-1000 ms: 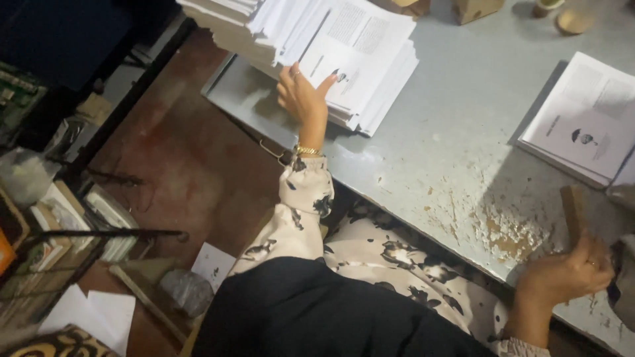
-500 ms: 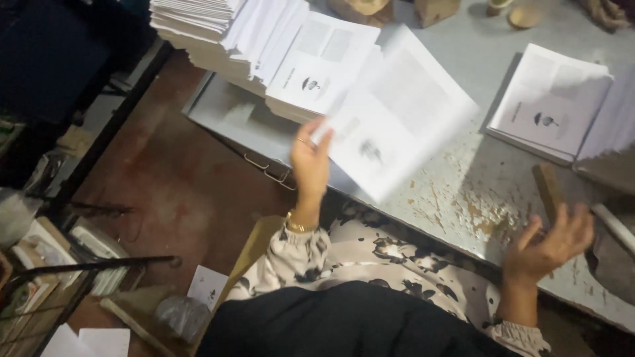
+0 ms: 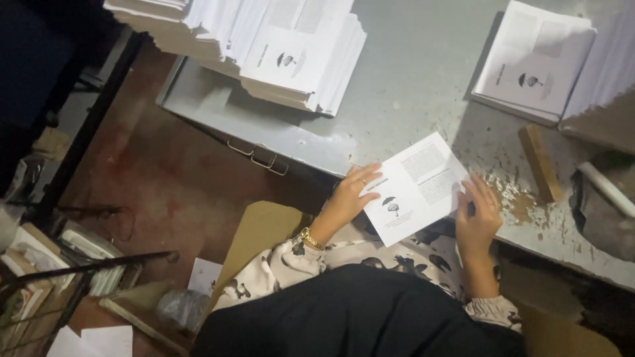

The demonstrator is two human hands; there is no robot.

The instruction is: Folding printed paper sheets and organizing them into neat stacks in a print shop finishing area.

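Observation:
A white printed sheet (image 3: 415, 186) with a small black emblem lies at the near edge of the grey metal table (image 3: 410, 73). My left hand (image 3: 352, 195) grips its left edge, fingers on top. On the sheet's right edge rests my right hand (image 3: 477, 221), fingers spread along the paper. A tall stack of the same printed sheets (image 3: 297, 59) stands at the far left of the table. A second, lower stack (image 3: 532, 63) sits at the far right.
A small wooden block (image 3: 540, 162) lies right of the sheet, beside flaked paint and debris. A white tube (image 3: 607, 188) rests at the right edge. A brown cardboard piece (image 3: 261, 231) leans by my lap. Shelves with papers (image 3: 40, 264) stand on the left floor.
My left hand took a sheet off the left stack and brought it down to the table's near edge. My right hand moved left from the wooden block onto the sheet.

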